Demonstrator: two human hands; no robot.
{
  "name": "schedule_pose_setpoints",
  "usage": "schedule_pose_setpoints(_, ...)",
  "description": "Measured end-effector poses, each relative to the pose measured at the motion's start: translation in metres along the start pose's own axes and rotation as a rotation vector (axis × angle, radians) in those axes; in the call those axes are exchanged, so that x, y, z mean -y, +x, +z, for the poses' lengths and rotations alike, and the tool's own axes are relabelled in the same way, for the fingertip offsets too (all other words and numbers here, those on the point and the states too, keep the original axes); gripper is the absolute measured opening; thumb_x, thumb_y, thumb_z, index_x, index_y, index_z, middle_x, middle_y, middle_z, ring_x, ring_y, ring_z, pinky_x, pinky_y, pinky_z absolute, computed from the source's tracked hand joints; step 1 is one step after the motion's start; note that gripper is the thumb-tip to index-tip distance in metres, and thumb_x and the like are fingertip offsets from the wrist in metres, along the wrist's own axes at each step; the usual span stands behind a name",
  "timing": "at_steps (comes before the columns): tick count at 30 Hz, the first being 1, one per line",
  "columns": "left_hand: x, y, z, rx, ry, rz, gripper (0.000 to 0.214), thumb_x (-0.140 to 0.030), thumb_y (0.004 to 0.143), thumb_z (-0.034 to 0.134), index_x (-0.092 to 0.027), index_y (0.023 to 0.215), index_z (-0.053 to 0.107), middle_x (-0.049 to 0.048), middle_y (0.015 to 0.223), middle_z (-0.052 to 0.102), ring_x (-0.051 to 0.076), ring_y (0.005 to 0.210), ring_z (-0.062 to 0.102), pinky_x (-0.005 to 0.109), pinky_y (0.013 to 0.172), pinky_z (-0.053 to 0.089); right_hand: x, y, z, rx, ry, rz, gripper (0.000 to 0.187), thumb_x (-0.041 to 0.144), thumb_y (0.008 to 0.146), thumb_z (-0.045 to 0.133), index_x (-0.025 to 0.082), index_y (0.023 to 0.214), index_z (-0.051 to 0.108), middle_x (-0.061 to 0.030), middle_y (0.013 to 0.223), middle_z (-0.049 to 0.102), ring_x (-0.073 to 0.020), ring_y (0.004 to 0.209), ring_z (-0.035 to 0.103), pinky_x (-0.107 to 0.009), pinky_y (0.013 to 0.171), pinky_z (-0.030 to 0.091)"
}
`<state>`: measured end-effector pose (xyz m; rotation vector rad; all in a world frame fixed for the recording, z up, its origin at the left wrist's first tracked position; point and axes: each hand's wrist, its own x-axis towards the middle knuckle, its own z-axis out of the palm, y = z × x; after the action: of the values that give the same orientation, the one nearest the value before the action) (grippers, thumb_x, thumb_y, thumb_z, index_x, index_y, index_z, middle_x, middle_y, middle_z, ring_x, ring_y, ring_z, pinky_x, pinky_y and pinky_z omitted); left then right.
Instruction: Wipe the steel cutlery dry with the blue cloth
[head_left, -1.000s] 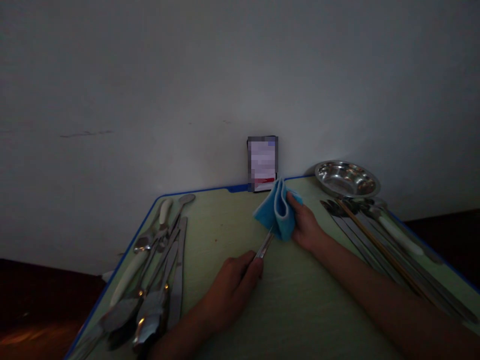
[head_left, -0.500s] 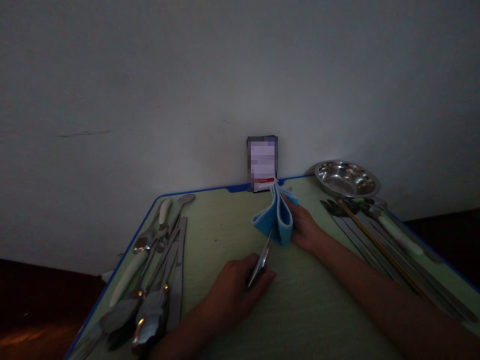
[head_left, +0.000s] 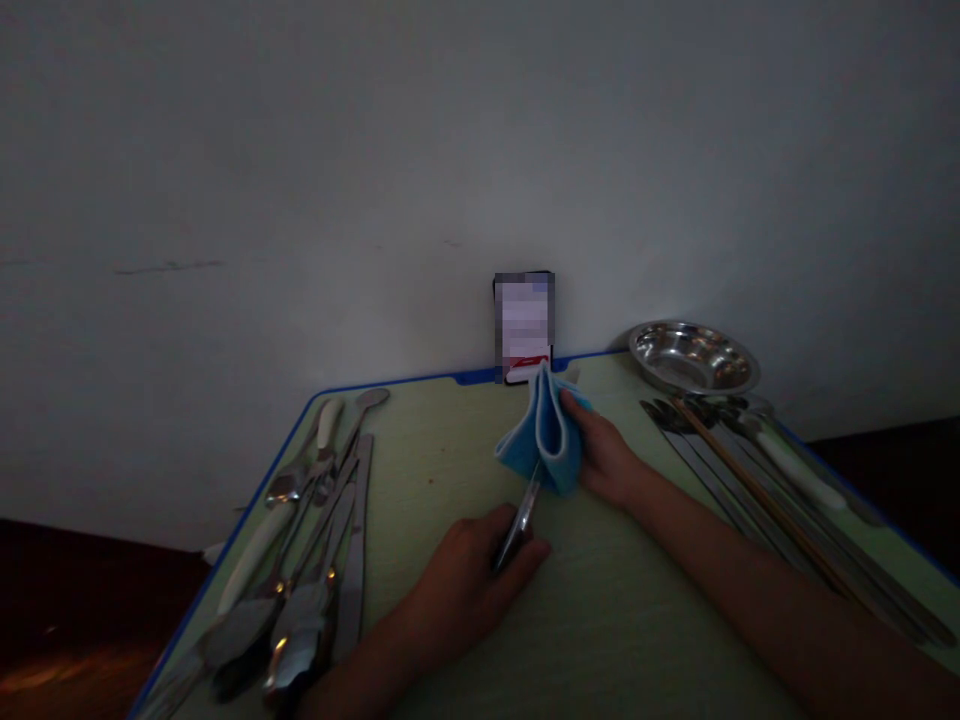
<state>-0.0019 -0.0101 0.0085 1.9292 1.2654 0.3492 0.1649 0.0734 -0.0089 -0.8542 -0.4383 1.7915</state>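
Note:
My left hand point(head_left: 469, 585) is closed round the handle end of a metal utensil point(head_left: 523, 518) that points away from me, low over the pale green table point(head_left: 600, 620). The utensil's far end is buried in a folded blue cloth point(head_left: 544, 440), so I cannot tell what kind of utensil it is. My right hand point(head_left: 604, 460) grips that cloth from the right, fingers pinched around the fold. Both hands are near the middle of the table.
A pile of metal cutlery point(head_left: 307, 560), some with white handles, lies along the left edge. More long utensils point(head_left: 757, 470) lie on the right, behind them a steel bowl point(head_left: 694, 357). A small upright card point(head_left: 524, 327) leans on the wall at the back.
The cloth and my right hand have shifted slightly left and toward me along the utensil. My left hand turned the handle a little in its grip.

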Motion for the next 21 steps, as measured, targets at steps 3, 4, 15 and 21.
schedule_pose_setpoints(3,0.000,0.000,0.000,-0.006,0.019,0.015,0.032,-0.042,0.087,0.037,-0.018,0.069,0.047,-0.0037,0.059,0.046,0.011,0.054,0.046,0.022,0.051,0.032,0.002,0.001,0.002,-0.051,0.102,0.004,0.021,0.037,0.081,0.053,0.019,0.078,0.064,0.0021,0.066,0.068,-0.0115,0.062,0.062,-0.026,0.071,0.052)
schedule_pose_setpoints(4,0.000,-0.001,0.000,-0.003,0.019,0.017,0.032,-0.042,0.087,0.036,-0.018,0.069,0.047,-0.0039,0.058,0.046,0.011,0.054,0.046,0.022,0.051,0.032,0.003,0.002,0.002,-0.051,0.122,0.000,0.022,0.037,0.081,0.052,0.019,0.078,0.064,0.0021,0.066,0.068,-0.0116,0.062,0.063,-0.027,0.071,0.052)
schedule_pose_setpoints(15,-0.004,-0.011,-0.009,0.098,0.053,0.194,0.027,-0.037,0.081,0.052,-0.022,0.103,0.051,-0.0036,0.069,0.055,0.012,0.061,0.051,0.024,0.059,0.039,0.000,0.007,-0.004,-0.071,0.144,-0.020,0.018,0.037,0.074,0.060,0.022,0.067,0.059,0.0043,0.057,0.064,-0.0131,0.058,0.060,-0.028,0.068,0.051)
schedule_pose_setpoints(21,-0.007,-0.012,-0.015,0.191,0.017,0.228,0.033,-0.033,0.082,0.050,-0.021,0.113,0.048,-0.0030,0.070,0.056,0.011,0.059,0.051,0.022,0.056,0.040,0.000,0.008,-0.005,-0.097,0.161,-0.010,0.012,0.033,0.076,0.058,0.022,0.071,0.060,0.0042,0.058,0.064,-0.0136,0.061,0.060,-0.028,0.070,0.051)
